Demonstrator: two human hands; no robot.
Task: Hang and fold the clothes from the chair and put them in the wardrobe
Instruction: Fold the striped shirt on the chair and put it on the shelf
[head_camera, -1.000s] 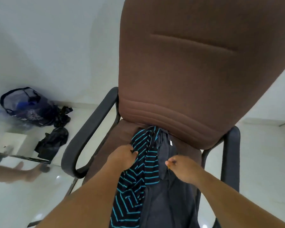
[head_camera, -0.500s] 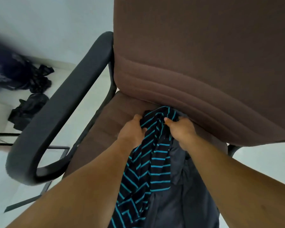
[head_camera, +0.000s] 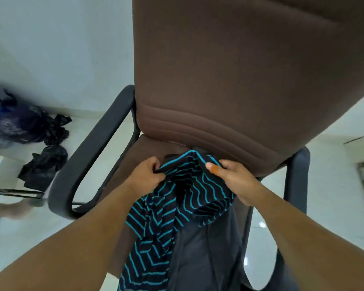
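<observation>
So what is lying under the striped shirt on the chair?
A dark grey garment lies under the striped shirt, which the left hand and right hand grip. The brown chair seat beneath them is mostly covered.

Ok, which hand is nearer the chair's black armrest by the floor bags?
Left. The left hand grips the striped shirt beside that armrest; the right hand grips it farther across the seat.
</observation>
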